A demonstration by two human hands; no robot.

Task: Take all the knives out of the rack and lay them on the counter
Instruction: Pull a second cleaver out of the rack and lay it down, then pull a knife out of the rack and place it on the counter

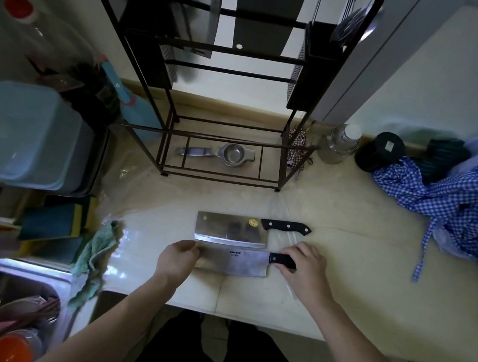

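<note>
A black wire rack (225, 136) stands at the back of the cream counter (339, 285). In its upper part a narrow blade (214, 10) still hangs. Two cleavers lie flat in front of the rack. The far cleaver (231, 230) has a yellow sticker and a black riveted handle pointing right. The near cleaver (233, 260) lies parallel to it. My right hand (304, 265) is closed around the near cleaver's black handle. My left hand (178, 259) touches the left end of its blade with its fingertips.
A metal strainer (229, 154) lies on the rack's bottom shelf. A clear jar (340, 144), a black jar (382, 152) and a blue checked cloth (453, 203) sit at the right. Blue bins (25, 134), sponges and a green rag (97, 256) are left. The sink (1, 316) holds dishes.
</note>
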